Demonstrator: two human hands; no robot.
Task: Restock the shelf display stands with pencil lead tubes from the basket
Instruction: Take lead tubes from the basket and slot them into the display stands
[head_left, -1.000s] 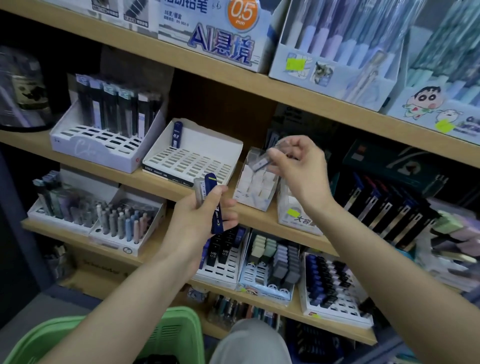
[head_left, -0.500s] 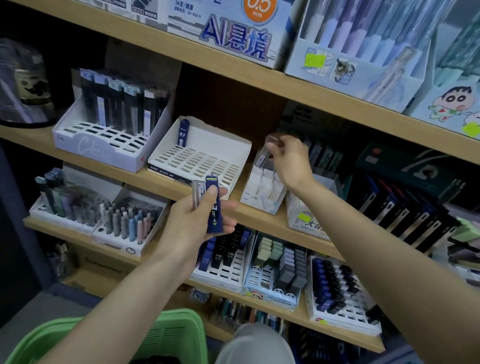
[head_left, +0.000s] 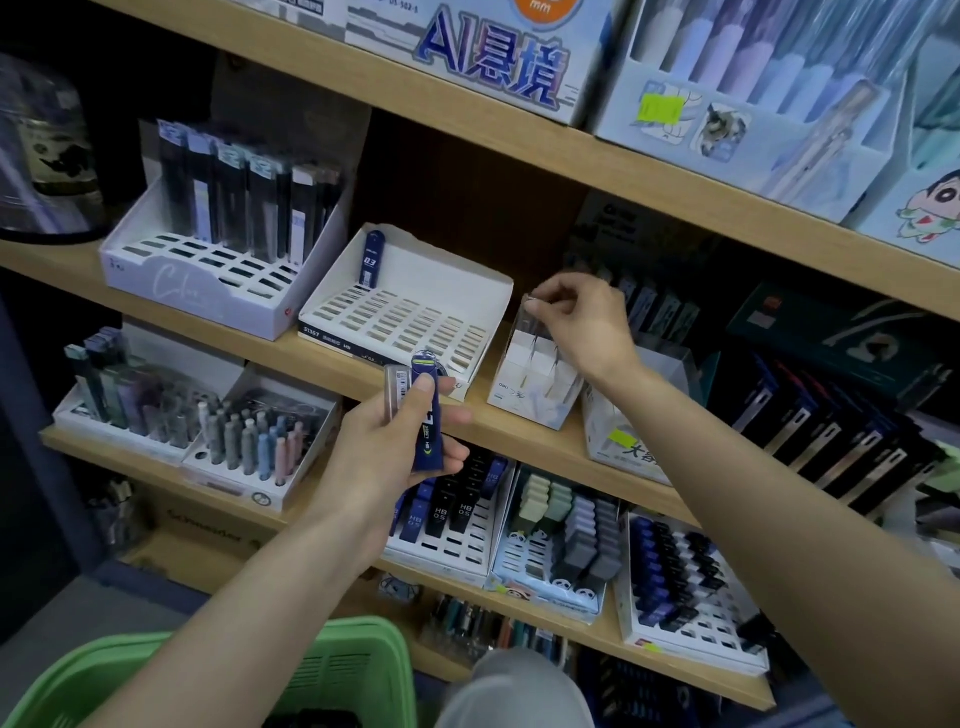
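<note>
Head cam, looking down at the shelves. Gripping a dark blue lead tube (head_left: 427, 415) plus a translucent tube (head_left: 393, 395) in the left hand (head_left: 400, 447), held up in front of the middle shelf (head_left: 524, 441) edge. Pinching a clear tube (head_left: 531, 312) with the right hand (head_left: 584, 325), right over the small divided stand (head_left: 535, 387). Also spotting one blue 0.3 tube (head_left: 372, 260) upright in the white slotted stand (head_left: 415, 322), and a green basket (head_left: 337, 670) at bottom left.

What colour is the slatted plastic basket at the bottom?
The slatted plastic basket is light green; head view.
</note>
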